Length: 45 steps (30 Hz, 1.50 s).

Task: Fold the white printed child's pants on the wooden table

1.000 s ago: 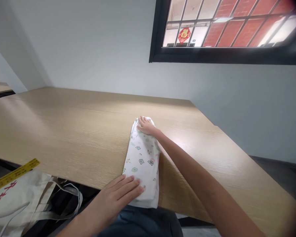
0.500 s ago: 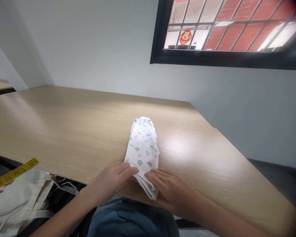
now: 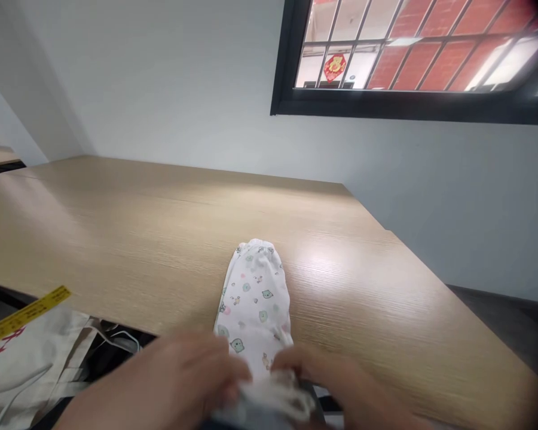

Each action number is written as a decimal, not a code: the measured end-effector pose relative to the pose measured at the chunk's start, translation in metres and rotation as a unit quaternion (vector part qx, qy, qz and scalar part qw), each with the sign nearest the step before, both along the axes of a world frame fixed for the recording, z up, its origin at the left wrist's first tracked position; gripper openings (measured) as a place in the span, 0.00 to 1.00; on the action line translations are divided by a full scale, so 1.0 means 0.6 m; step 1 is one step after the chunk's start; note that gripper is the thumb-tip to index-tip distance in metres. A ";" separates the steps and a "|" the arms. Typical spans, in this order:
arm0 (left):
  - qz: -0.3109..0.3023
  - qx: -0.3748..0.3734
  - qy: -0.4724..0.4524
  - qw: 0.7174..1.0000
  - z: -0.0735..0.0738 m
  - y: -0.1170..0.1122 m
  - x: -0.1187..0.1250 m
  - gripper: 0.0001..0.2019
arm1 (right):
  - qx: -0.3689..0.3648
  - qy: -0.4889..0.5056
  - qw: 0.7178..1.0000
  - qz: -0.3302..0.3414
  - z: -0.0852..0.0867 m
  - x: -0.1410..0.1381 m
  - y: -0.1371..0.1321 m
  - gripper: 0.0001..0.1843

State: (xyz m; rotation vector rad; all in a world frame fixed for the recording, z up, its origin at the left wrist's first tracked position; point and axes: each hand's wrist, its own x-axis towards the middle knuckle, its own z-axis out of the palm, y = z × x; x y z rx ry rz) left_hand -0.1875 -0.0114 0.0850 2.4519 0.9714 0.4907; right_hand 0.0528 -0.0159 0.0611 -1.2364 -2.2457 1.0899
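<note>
The folded white printed cloth (image 3: 254, 298) lies lengthwise on the light wooden table (image 3: 116, 239). Its near end is pinched between the left hand (image 3: 183, 382) and right hand (image 3: 336, 382), whose blurred fingers curl around it.

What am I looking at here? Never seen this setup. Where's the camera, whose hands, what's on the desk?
There is no machine: a person wears one camera on the head, looking forward and down. The blurred left hand and right hand at the bottom are that person's own. Both grip the near end of a white printed cloth, folded into a long strip, which lies on the wooden table and hangs over its near edge. Below the table on the left are a canvas bag and a yellow tape. A window is above.
</note>
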 end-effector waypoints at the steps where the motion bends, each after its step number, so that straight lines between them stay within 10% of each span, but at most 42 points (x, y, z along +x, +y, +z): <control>1: 0.025 -0.012 -0.007 1.000 0.011 0.025 0.006 0.13 | 0.028 0.023 0.999 -0.032 0.004 0.001 0.019 0.13; 6: 0.066 -0.003 -0.026 0.997 0.021 0.215 0.053 0.17 | 0.136 0.080 0.981 -0.113 0.006 0.006 0.180 0.11; 12: 0.087 0.013 -0.006 0.996 -0.071 0.348 0.082 0.14 | 0.199 -0.058 0.959 -0.193 -0.055 0.006 0.303 0.12; 18: 0.072 0.043 -0.046 0.995 -0.093 0.264 0.068 0.23 | 0.364 -0.024 0.931 -0.013 -0.062 0.001 0.216 0.14; 23: -0.151 0.049 0.036 0.987 -0.113 0.202 0.084 0.22 | 0.306 -0.099 0.937 0.135 -0.064 -0.005 0.122 0.15; 31: -0.026 0.184 0.107 0.977 -0.134 0.362 0.120 0.20 | 0.226 -0.138 0.947 0.184 -0.050 -0.008 0.062 0.21; 40: -0.002 0.177 0.111 0.978 -0.102 0.279 0.040 0.20 | 0.345 -0.047 0.932 0.098 -0.050 0.025 0.154 0.15; 45: -0.059 0.103 0.134 0.984 -0.118 0.214 -0.011 0.23 | 0.240 -0.169 0.947 0.129 -0.062 0.039 0.197 0.27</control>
